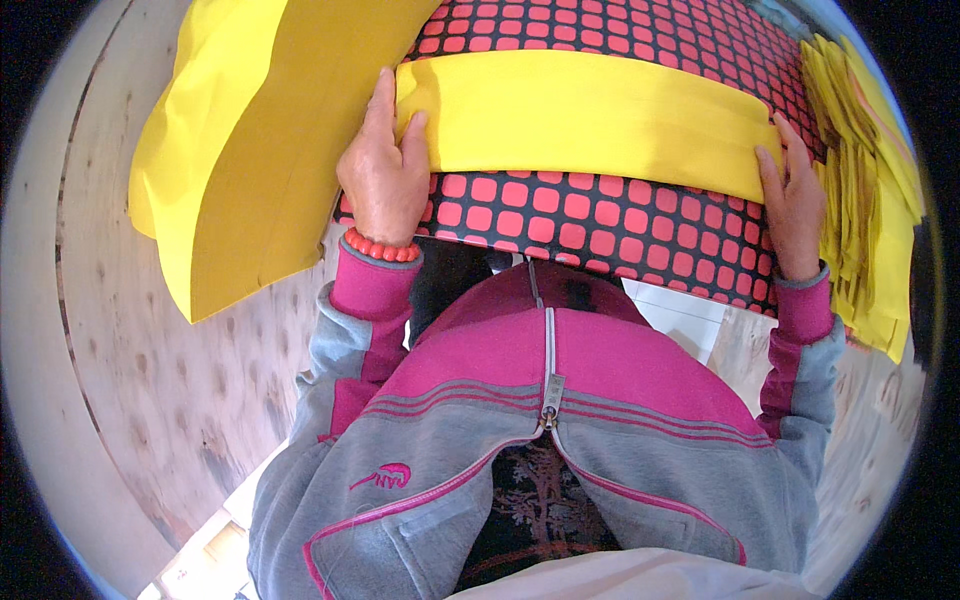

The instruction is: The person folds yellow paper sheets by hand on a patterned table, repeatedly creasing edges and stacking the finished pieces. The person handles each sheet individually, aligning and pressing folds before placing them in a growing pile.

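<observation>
A long folded strip of yellow cloth (590, 115) lies across the table with the red-and-black squared cover (600, 215). My left hand (388, 185) grips its left end, thumb on top and fingers along the outer edge. At the other end, my right hand (797, 200) pinches the corner, with the thumb on the cloth and the fingers at its edge. Between my hands the strip is stretched nearly flat. Parts of the fingers on both sides are hidden by the cloth.
Beside my left hand a large yellow cloth (265, 140) drapes down past the table's left edge. A pile of folded yellow cloth pieces (860, 220) hangs over the right edge. Below, a stained, wood-like surface (150, 360) shows at the left.
</observation>
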`<state>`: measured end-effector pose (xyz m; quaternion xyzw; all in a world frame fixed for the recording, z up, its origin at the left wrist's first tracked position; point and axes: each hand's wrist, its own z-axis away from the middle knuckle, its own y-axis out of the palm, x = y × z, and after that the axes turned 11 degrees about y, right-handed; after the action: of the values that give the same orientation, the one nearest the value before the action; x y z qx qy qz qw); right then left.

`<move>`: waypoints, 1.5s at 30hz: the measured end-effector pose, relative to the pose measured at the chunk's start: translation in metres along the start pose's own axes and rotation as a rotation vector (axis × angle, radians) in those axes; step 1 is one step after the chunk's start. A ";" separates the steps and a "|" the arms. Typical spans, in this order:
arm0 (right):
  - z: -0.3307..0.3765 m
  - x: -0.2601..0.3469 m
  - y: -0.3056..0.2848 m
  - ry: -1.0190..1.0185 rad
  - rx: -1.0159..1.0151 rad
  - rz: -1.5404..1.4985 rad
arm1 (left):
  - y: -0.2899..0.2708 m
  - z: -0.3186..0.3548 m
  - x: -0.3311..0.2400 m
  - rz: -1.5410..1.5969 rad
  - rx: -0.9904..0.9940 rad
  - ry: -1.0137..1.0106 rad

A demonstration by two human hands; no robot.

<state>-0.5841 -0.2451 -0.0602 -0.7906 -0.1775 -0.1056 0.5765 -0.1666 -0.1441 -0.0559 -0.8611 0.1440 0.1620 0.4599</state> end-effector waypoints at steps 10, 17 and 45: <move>0.001 -0.004 0.001 -0.092 -0.027 -0.052 | -0.005 -0.001 -0.014 -0.323 -0.116 0.270; 0.001 0.000 0.000 -0.130 -0.042 -0.041 | 0.034 0.003 -0.104 0.199 0.303 0.680; 0.030 0.066 -0.020 -0.293 -0.087 -0.006 | 0.066 -0.019 -0.110 -0.022 0.518 0.679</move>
<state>-0.5331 -0.2003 -0.0274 -0.8213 -0.2571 0.0016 0.5093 -0.2901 -0.1843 -0.0496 -0.7232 0.3138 -0.1771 0.5892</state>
